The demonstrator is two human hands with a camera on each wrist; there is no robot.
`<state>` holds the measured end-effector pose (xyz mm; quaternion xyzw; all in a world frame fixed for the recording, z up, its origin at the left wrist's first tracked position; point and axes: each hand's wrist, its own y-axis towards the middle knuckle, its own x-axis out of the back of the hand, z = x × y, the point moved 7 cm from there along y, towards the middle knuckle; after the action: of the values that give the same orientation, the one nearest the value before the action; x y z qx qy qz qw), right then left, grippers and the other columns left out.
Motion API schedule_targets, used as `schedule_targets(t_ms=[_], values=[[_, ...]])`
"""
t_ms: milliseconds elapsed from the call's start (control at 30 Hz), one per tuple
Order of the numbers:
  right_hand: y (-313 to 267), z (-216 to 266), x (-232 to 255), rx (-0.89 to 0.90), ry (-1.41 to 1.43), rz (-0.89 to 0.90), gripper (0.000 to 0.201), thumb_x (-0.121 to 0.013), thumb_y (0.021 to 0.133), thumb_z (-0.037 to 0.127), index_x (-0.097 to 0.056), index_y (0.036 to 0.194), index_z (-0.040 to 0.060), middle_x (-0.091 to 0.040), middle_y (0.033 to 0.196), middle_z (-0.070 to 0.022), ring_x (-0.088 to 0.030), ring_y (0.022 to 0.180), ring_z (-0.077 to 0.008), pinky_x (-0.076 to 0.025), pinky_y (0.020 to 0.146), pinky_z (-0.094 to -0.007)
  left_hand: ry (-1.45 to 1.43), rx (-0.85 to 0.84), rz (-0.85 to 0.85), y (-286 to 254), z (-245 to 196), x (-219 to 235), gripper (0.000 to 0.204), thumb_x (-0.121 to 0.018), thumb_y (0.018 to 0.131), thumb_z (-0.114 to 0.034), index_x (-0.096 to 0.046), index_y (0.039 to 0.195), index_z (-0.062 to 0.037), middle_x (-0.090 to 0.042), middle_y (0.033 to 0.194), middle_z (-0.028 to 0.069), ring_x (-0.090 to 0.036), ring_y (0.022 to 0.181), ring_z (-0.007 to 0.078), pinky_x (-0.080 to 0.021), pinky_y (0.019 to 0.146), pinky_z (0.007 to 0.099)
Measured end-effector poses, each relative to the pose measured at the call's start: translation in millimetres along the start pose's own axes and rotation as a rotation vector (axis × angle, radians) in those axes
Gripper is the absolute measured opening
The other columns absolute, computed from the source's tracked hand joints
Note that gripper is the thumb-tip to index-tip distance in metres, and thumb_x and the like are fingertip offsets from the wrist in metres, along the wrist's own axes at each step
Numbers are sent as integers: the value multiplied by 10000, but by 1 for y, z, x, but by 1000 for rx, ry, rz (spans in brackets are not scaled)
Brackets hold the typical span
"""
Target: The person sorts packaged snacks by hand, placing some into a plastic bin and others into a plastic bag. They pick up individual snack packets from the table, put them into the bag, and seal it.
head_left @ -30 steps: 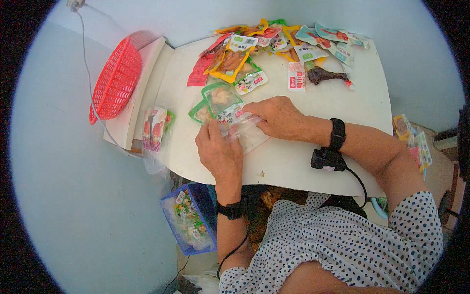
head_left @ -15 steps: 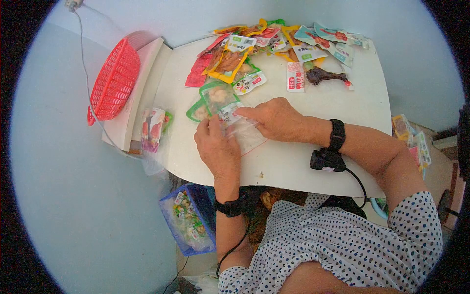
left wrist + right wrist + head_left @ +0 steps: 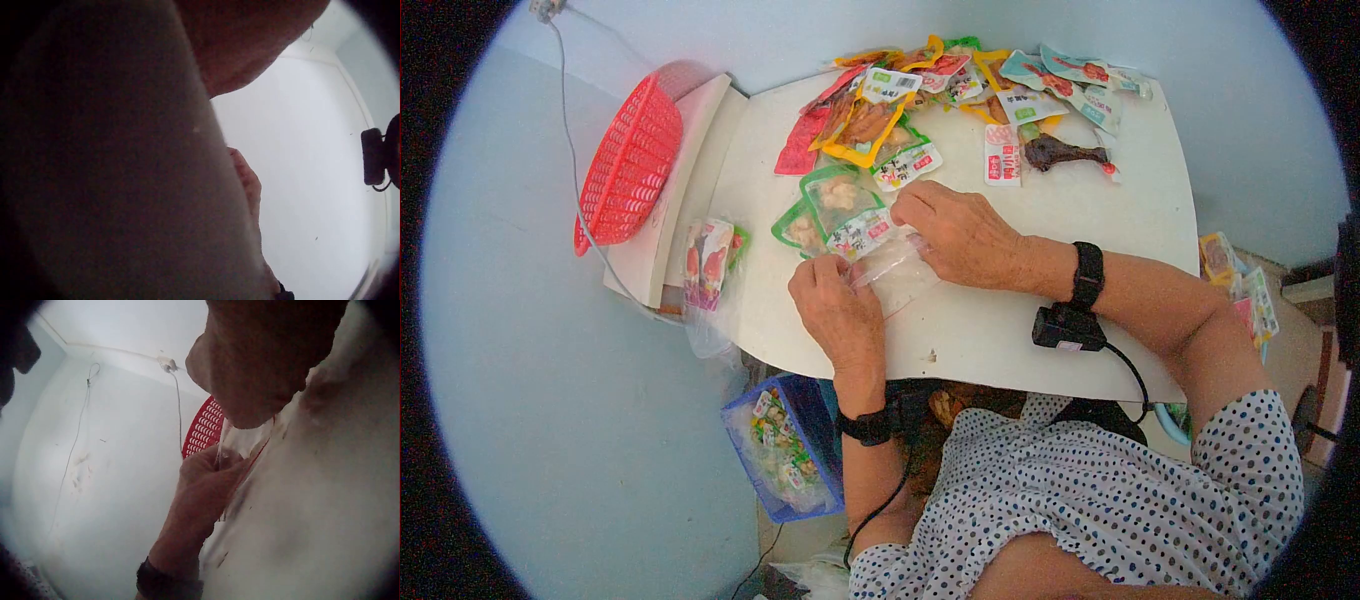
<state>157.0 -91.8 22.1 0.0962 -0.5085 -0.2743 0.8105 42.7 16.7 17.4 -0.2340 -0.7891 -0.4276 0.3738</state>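
A clear plastic zip bag (image 3: pixel 897 283) with a thin red line lies at the front middle of the white table, its mouth between both hands. My left hand (image 3: pixel 837 310) pinches the near left side of the bag; in the right wrist view the left thumb and fingers (image 3: pixel 209 475) close on the film. My right hand (image 3: pixel 965 235) grips the bag's other side with curled fingers. Just beyond the fingers lie two green-edged food packets, one (image 3: pixel 840 198) overlapping the other (image 3: pixel 800 232), with pale pieces inside. The left wrist view is mostly blocked by a dark surface.
Several colourful food packets (image 3: pixel 870 115) are heaped along the table's back, beside a packed dark drumstick (image 3: pixel 1060 153). A red basket (image 3: pixel 632 160) leans at the left, near a bagged packet (image 3: pixel 710 262). Below the edge stands a blue crate (image 3: pixel 745 450) of packets.
My left hand has drawn back slightly toward the near edge, and my right hand has shifted a little up, with its index finger now curled in. More of the front packet's label shows.
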Motion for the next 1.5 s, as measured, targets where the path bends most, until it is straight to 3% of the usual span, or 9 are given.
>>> schedule_targets(t_ms=[300,467,667,767,967,1067,1267,1367,1500], values=[[-1,9,-3,177,-24,-26,443,-616,714,-25,-575,1153,22,-575,1190,-124,-569,1076,-304,-533,854,-373,-81,-37,-3,-3,4,-9,314,-589,698,66,-692,968,-59,-680,1009,98,-580,907,333,-465,842,407],[-3,7,-9,226,-46,-70,469,-614,708,-29,-582,1173,27,-561,1262,-123,-521,1188,-311,-478,961,-393,-54,-179,21,-2,-1,-12,341,-582,679,64,-699,974,-59,-686,1084,72,-589,971,324,-455,857,399],[-4,5,-27,239,-149,247,385,-610,718,-9,-608,1102,19,-547,1299,-128,-431,1306,-299,-372,1061,-448,-23,-177,64,-1,-9,-9,433,-562,661,47,-655,1073,-48,-644,1166,130,-563,1063,350,-422,947,436],[-6,2,-29,234,-209,241,292,-606,738,23,-638,1028,19,-569,1269,-125,-446,1301,-295,-376,1058,-442,-12,-162,40,-1,-9,-7,435,-566,671,26,-635,1095,-38,-633,1157,159,-563,1060,361,-432,957,449],[-1,3,-16,218,-116,146,97,-606,651,44,-591,747,37,-599,859,-114,-584,915,-304,-461,857,-426,32,-114,12,1,-11,-7,360,-605,706,8,-623,1063,-33,-626,1049,152,-574,930,342,-484,806,422],[-4,5,-8,289,-101,-67,111,-605,604,52,-532,687,49,-535,754,-99,-541,772,-301,-461,769,-420,93,-138,11,1,-12,-11,336,-607,708,13,-618,1041,-35,-610,954,135,-574,855,327,-489,735,420],[-2,-1,-9,154,-120,-51,252,-620,672,29,-620,924,16,-627,1006,-158,-590,1010,-322,-466,898,-415,92,-128,103,1,-11,-14,392,-588,715,26,-639,1093,-64,-588,866,135,-575,824,320,-492,701,420],[-2,4,-8,196,-127,-8,354,-623,711,21,-601,1063,6,-597,1159,-188,-549,1153,-337,-440,969,-437,94,-109,169,1,-7,-15,426,-582,708,31,-646,1117,-71,-588,855,140,-583,831,326,-494,702,416],[-3,-1,-22,137,-147,202,390,-623,716,11,-581,1103,4,-547,1247,-194,-494,1226,-341,-405,1008,-469,118,-77,218,-1,-9,-10,438,-583,706,17,-638,1132,-66,-590,849,148,-594,833,334,-499,696,414]])
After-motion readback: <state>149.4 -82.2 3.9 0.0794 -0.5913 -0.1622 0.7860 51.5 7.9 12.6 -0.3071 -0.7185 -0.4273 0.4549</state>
